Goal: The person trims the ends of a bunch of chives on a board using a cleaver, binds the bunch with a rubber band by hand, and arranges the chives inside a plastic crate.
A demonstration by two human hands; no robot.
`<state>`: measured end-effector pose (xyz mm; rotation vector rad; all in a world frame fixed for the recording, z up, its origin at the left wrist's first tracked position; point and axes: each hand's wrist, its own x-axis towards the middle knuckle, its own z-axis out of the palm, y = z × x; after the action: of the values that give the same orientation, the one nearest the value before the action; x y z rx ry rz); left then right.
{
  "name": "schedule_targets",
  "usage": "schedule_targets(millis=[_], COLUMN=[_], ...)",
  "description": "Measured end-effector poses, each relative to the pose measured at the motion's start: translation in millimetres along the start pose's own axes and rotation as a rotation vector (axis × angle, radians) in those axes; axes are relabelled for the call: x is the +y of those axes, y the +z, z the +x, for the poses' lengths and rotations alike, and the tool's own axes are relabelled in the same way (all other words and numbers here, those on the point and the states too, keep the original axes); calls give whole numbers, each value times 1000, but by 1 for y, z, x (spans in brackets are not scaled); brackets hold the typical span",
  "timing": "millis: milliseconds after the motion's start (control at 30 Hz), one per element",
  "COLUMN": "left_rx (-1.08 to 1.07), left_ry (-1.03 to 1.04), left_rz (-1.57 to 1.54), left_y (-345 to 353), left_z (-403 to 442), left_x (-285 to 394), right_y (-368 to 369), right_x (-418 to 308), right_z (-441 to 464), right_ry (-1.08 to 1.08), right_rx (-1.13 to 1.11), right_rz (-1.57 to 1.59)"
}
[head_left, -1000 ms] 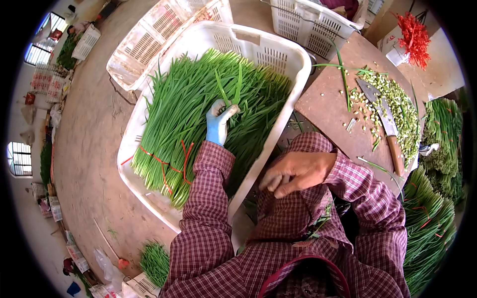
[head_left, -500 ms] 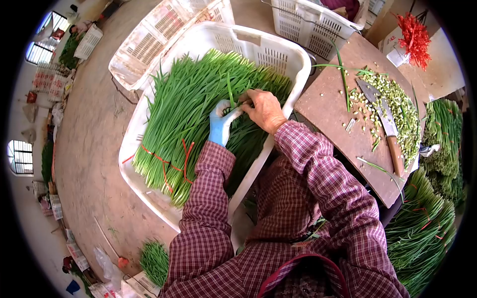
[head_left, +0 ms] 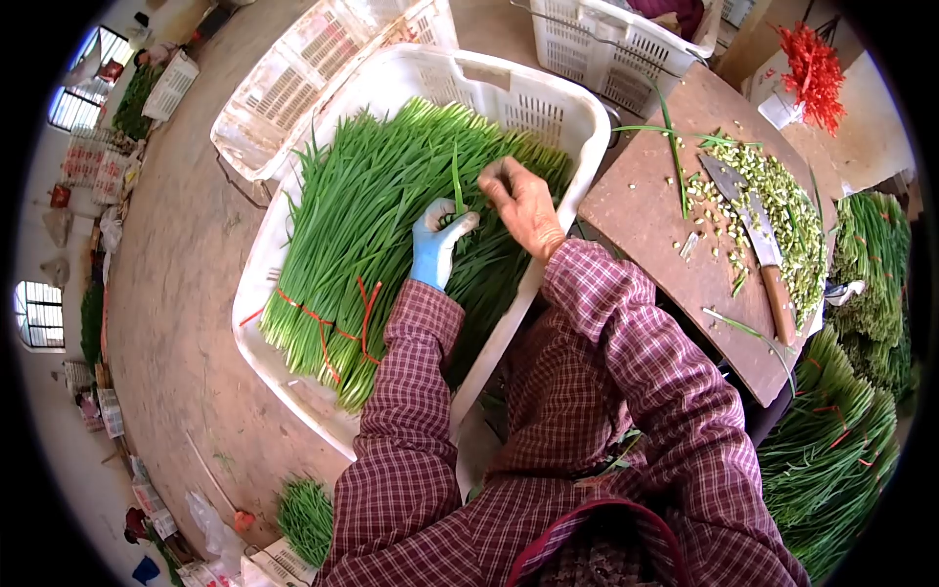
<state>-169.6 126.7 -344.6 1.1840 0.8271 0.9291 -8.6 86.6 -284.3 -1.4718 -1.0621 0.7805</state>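
My left hand [head_left: 440, 242], in a blue and white glove, is closed with a green chive leaf [head_left: 457, 181] sticking up from its fingers. My bare right hand [head_left: 525, 207] is just to its right, apart from it, with fingers curled and thumb pressed in; anything between the fingertips is too small or hidden to see. Both hands hover over a large white plastic crate [head_left: 587, 147] packed with long garlic chives [head_left: 362, 196]. Red ties [head_left: 328, 323] lie around the chives at the crate's near left.
To the right, a brown board [head_left: 650, 210] holds a wooden-handled knife [head_left: 763, 245] and chopped stem ends [head_left: 797, 210]. Red ties [head_left: 815, 78] hang behind it. More chive bundles [head_left: 831, 460] lie at the lower right. Another white crate [head_left: 328, 59] stands beyond mine.
My right hand has moved a little up and right, away from the left hand it was touching. My left hand stays in place, still holding the leaf.
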Motion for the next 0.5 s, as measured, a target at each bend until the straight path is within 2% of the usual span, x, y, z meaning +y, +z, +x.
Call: schedule_targets(millis=[67, 200, 333, 400, 500], left_rx=[35, 55, 47, 16, 74], left_ry=[8, 49, 111, 120, 70], left_rz=[8, 40, 131, 155, 66], left_y=[6, 7, 7, 6, 15], left_z=[-1, -1, 1, 1, -3], left_x=[4, 4, 0, 1, 8], right_y=[2, 12, 14, 15, 14], right_x=[-6, -7, 1, 5, 10], right_z=[-6, -6, -6, -6, -7], right_ry=[-145, -46, -109, -104, 38], right_rx=[-138, -102, -84, -45, -3], right_rz=[-123, -254, -347, -352, -122])
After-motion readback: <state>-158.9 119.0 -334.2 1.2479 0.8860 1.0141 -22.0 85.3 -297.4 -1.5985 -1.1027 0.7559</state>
